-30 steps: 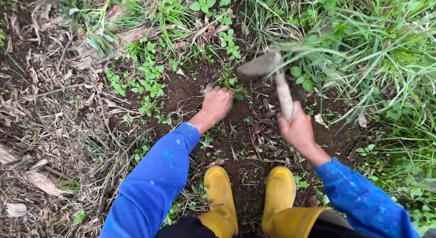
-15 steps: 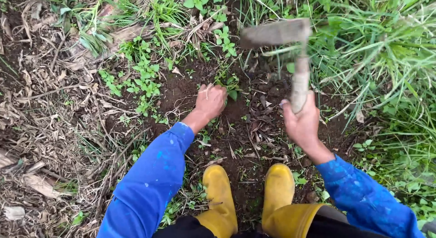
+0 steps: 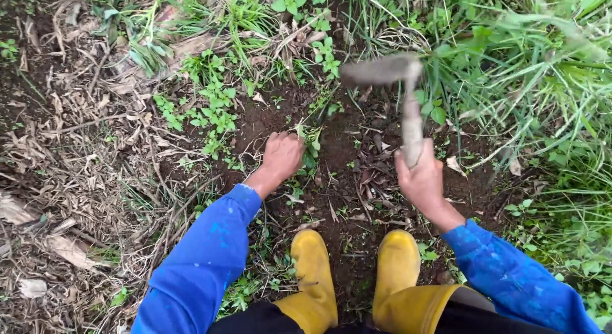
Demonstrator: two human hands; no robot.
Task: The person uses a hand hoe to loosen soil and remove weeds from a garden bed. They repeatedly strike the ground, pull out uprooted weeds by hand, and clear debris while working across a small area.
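The right hand [image 3: 422, 178] is closed around the handle of a small muddy short-handled hoe [image 3: 398, 95], its blade raised above, while the left hand [image 3: 282, 156] grips a small green weed [image 3: 310, 142] in dark soil [image 3: 357, 200]

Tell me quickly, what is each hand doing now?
Left hand: closed on a small green weed in the dark soil.
Right hand: closed around the handle of a short muddy hoe.
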